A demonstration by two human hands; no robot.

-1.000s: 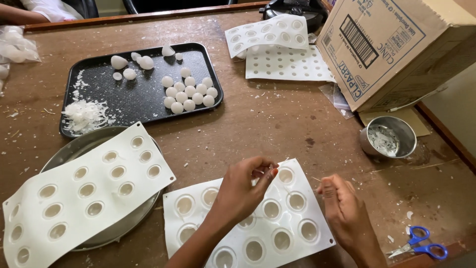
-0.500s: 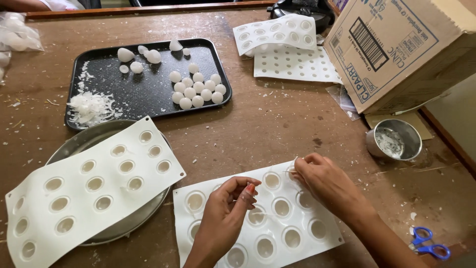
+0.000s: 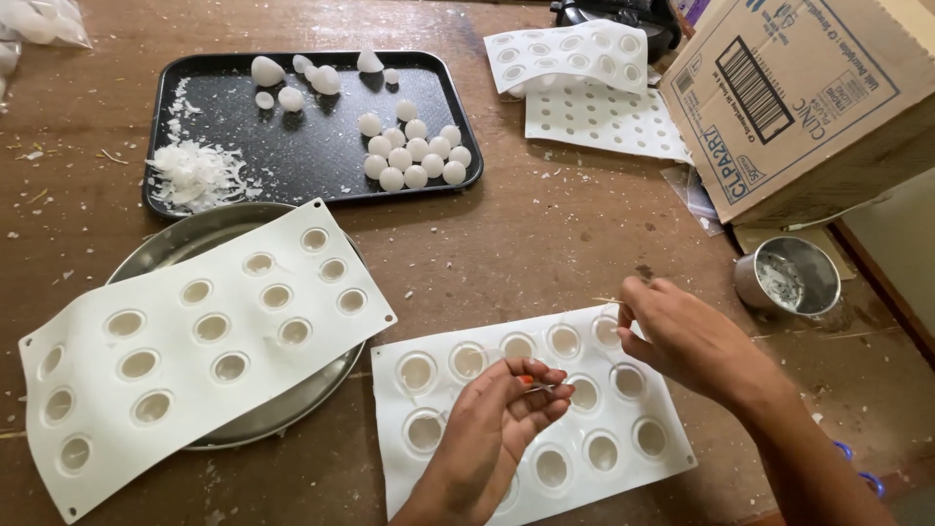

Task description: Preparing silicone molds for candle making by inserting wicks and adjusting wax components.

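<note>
The right hand (image 3: 687, 341) pinches a thin wick (image 3: 606, 300) between thumb and forefinger, over the far right corner of the white mould (image 3: 531, 414). The left hand (image 3: 502, 429) hovers mid-mould, fingers curled together on something too small to identify. Bare table (image 3: 526, 244) lies beyond; a steel cup (image 3: 789, 278) stands to the right

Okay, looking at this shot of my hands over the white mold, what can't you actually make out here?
Head view only:
- Thin strand between left hand and right hand: too fine to identify.
- Cavities of the white mold beneath both hands: hidden.
- Blue scissors: mostly behind the right forearm.
- Metal plate: largely covered by the second mold.
- Steel cup contents: too small.
</note>
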